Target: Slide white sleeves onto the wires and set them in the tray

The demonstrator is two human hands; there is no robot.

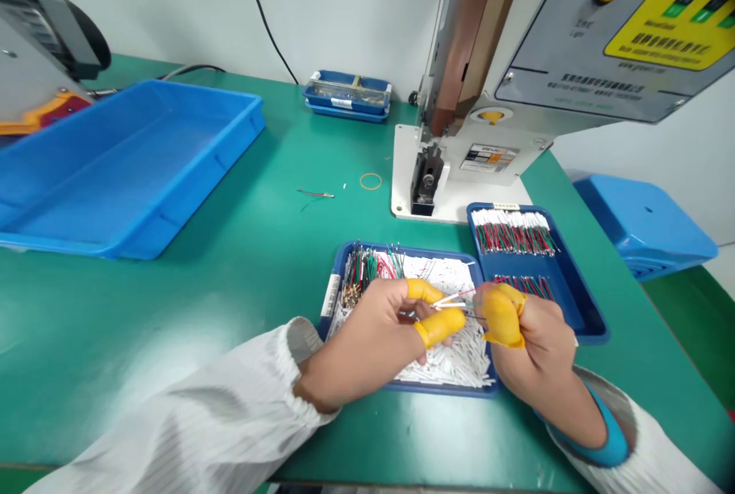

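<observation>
Head view: both hands meet over the near edge of the green table (258, 264), close to its right end. Left hand (379, 329), yellow finger cots on thumb and forefinger, pinches a thin white sleeve (451, 299) with fine wire ends; the piece sticks out rightward from the fingertips, toward the other hand. Right hand (528, 333), also with yellow cots, closed in a pinch on the far end of the same piece, so the sleeve spans the small gap between the two hands. Below the hands sits a dark blue tray (344, 264), holding a heap of loose white sleeves (453, 360) across most of its floor and a bundle of red and green wires (367, 268) at its far left corner. Just beside it, toward the right edge, a second blue tray (579, 302) holds finished wires (514, 233) laid in rows, white ends at the far side. Behind the trays, the white base of a bench machine (459, 172). Large light-blue bin (126, 165) well apart, at the table's left edge. A rubber band (370, 181) and a stray wire (315, 194) lie mid-table. White sleeves cover both forearms.
</observation>
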